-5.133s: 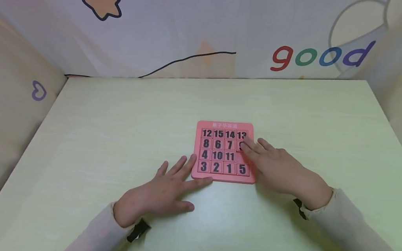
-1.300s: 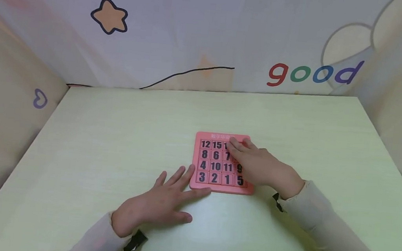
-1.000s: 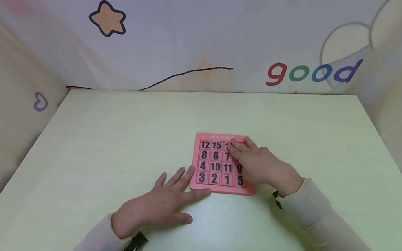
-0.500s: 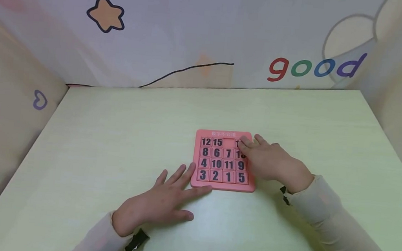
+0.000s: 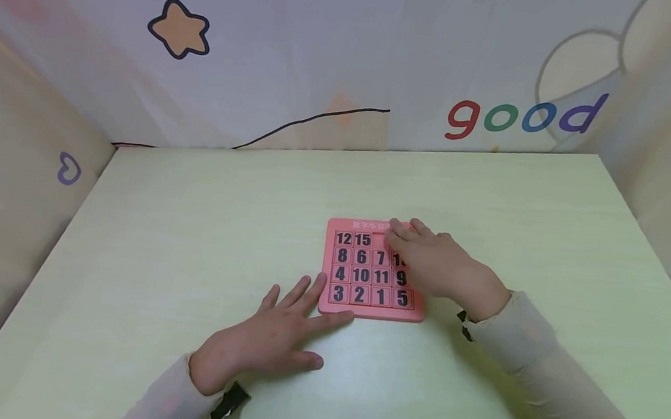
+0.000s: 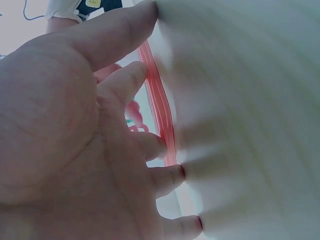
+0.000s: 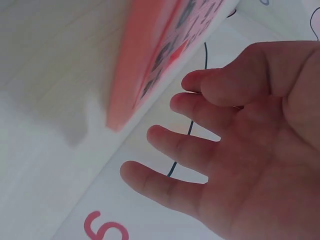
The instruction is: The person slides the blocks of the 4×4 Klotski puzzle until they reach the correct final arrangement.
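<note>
A pink number sliding puzzle (image 5: 371, 312) lies flat on the table, its rows of numbered tiles facing up. Its vacant slot (image 5: 378, 241), right of the 15 tile (image 5: 362, 240), is partly covered by my right hand (image 5: 440, 264). That hand reaches over the upper right corner with fingers extended, hiding the top right tile. In the right wrist view its fingers (image 7: 182, 147) look loosely extended and grip nothing. My left hand (image 5: 272, 336) is spread on the table, fingertips touching the puzzle's left and lower edges. The puzzle's side (image 6: 161, 107) shows beyond those fingers in the left wrist view.
The pale green table (image 5: 223, 207) extends around the puzzle. A printed curtain (image 5: 300, 55) with a star and the word "good" hangs behind the table's far edge, and more fabric lines both sides.
Over these seconds the 9 and 13 tiles slid down and the 14 slid right, leaving the vacant slot in the top row. Lately my right hand shifted left; my left hand stayed put.
</note>
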Action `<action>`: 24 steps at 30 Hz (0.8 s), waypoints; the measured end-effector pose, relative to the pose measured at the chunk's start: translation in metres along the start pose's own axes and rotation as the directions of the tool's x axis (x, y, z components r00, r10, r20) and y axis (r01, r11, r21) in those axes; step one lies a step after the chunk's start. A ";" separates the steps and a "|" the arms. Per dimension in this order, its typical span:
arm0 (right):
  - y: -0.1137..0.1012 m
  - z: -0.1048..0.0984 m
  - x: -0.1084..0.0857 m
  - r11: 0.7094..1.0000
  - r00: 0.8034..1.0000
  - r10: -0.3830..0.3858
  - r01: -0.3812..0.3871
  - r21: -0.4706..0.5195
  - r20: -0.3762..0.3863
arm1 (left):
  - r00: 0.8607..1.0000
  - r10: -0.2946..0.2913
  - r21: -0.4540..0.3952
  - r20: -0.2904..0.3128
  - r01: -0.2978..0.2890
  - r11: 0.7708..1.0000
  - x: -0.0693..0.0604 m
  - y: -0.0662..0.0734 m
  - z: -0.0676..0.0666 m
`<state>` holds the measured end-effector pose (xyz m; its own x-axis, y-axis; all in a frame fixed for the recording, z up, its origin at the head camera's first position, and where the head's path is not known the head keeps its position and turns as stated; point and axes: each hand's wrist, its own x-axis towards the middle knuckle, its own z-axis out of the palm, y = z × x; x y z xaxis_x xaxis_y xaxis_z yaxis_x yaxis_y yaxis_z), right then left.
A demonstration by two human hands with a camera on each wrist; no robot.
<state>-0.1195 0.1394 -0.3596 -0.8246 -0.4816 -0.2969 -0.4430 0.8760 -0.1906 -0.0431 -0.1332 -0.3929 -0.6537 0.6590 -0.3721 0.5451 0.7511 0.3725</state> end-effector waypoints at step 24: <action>-0.025 -0.002 0.012 0.999 0.993 0.029 -0.026 -0.026 0.113 | 1.000 -0.013 -0.001 0.023 0.013 1.000 -0.002 -0.001 0.000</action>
<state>-0.1190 0.1117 -0.3563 -0.7920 -0.4560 -0.4061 -0.4304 0.8886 -0.1584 -0.0426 -0.1352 -0.3928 -0.6486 0.6500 -0.3960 0.5361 0.7594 0.3685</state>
